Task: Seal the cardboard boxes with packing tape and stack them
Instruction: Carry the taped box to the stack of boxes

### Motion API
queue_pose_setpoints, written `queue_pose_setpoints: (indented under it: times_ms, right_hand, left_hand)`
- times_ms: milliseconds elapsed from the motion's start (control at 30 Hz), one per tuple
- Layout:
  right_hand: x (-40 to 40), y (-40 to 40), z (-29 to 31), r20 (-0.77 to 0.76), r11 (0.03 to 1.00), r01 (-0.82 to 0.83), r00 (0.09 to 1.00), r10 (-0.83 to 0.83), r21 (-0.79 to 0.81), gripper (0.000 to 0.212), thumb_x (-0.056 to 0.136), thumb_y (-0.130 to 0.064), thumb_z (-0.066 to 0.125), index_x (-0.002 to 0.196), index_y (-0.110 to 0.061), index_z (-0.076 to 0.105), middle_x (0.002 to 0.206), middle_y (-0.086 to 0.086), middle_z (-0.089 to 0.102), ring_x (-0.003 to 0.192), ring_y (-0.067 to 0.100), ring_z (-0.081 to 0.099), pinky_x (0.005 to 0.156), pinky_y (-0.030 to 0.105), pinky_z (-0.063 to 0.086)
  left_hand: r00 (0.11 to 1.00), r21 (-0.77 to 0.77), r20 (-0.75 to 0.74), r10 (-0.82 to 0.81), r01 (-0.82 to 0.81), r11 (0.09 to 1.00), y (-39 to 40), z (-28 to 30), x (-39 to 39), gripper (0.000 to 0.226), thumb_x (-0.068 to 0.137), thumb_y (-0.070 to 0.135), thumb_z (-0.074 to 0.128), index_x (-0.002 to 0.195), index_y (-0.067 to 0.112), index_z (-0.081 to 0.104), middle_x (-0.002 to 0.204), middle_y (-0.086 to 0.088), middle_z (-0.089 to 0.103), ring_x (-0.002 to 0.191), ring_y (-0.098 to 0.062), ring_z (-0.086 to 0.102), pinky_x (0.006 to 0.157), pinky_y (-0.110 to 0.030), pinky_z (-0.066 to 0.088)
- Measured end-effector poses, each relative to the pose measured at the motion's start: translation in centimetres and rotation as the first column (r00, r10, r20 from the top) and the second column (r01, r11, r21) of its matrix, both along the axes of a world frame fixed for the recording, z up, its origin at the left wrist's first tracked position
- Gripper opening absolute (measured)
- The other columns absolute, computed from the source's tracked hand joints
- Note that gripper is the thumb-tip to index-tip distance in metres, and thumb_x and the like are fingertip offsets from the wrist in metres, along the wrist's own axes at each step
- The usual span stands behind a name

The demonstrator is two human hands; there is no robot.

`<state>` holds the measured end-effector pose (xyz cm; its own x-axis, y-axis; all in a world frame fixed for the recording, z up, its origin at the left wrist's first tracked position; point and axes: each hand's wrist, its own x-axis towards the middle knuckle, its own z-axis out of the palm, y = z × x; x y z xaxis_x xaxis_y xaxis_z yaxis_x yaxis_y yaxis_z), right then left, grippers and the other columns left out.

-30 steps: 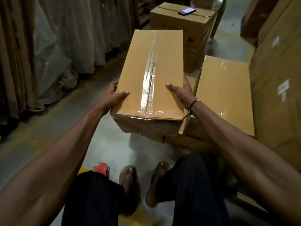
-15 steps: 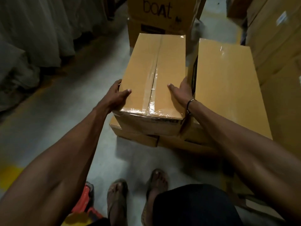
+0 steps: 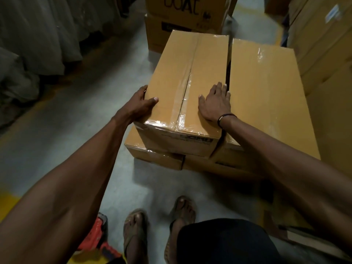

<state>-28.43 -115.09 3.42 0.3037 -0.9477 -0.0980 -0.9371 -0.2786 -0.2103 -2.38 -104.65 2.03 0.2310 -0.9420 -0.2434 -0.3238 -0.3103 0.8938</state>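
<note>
- Gripping the taped box [image 3: 182, 88] at its near left corner, my left hand [image 3: 140, 105] is curling its fingers down the left side wall while the thumb is lying on the top face.
- My right hand [image 3: 215, 103] is resting flat on that box's top near its right edge, fingers spread and pressing down, pinching nothing.
- I am taking the taped box as my landmark: it is sitting on the lower boxes [image 3: 154, 155], which are lying on the floor [image 3: 95, 130] beneath it and jutting out past its near face.
- Just right of it, with a thin dark gap between them, the neighbouring sealed box [image 3: 266, 96] is lying at roughly the same height.
- Beyond its far end, a printed carton [image 3: 182, 14] is standing; below its near end, by my feet, something red [image 3: 95, 237] is lying, and I cannot tell what it is.
- I am judging the box stiff and moderately heavy; the glossy tape strip [image 3: 182, 103] is looking slick, so I am favouring bare cardboard at opposite side walls or low corners for any hold.
- Its long axis is running away from me, near face toward my feet, and the seam is following that axis down the middle.
- I am reading this as the squaring-up stage of stacking, with a sideways nudge toward the neighbour likely needed.
</note>
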Motion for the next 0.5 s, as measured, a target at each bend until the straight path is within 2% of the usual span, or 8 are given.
queue_pose_setpoints:
  times_ms: [133,267,367,500]
  right_hand:
    - [-1.1,0.4,-0.5,0.013,1.000,-0.028,1.000,0.028,-0.007,0.081,0.106,-0.056,0.024,0.162,-0.002,0.003,0.171,0.015,-0.004,0.158,0.031,-0.007,0.126,0.054,-0.001]
    - [-0.9,1.0,-1.0,0.013,0.998,-0.037,0.999,0.038,-0.041,0.082,0.104,-0.059,0.023,0.163,-0.004,0.002,0.171,0.013,-0.005,0.158,0.029,-0.008,0.126,0.055,-0.001]
    - [-0.6,1.3,-1.1,0.009,0.998,-0.027,1.000,0.028,-0.056,0.082,0.104,-0.058,0.022,0.163,-0.004,0.002,0.171,0.013,-0.005,0.158,0.029,-0.007,0.126,0.055,-0.001]
    - [-0.9,1.4,-1.1,0.017,0.998,-0.009,1.000,0.010,-0.058,0.081,0.105,-0.056,0.023,0.162,-0.003,0.001,0.171,0.013,-0.005,0.158,0.029,-0.007,0.127,0.052,-0.001]
  left_hand:
    - [0.998,0.028,0.049,-0.033,0.032,0.999,0.3,-0.1,-0.2,0.069,0.103,0.038,0.062,0.159,0.019,0.028,0.150,-0.011,0.050,0.130,-0.032,0.056,0.112,-0.056,0.047]
    - [0.980,0.058,0.197,-0.026,0.015,0.998,0.6,-0.3,-0.4,0.074,0.100,0.054,0.057,0.159,0.021,0.027,0.153,-0.011,0.050,0.132,-0.036,0.055,0.110,-0.058,0.047]
    - [0.951,0.030,0.307,0.046,-0.058,0.998,0.9,-0.3,-1.8,0.065,0.107,0.043,0.052,0.159,0.015,0.026,0.154,-0.015,0.049,0.135,-0.038,0.052,0.108,-0.050,0.046]
    - [0.902,-0.054,0.417,0.112,-0.099,0.994,1.1,-0.5,-2.7,0.053,0.105,0.049,0.051,0.147,0.018,0.041,0.137,-0.012,0.061,0.120,-0.034,0.063,0.097,-0.055,0.055]
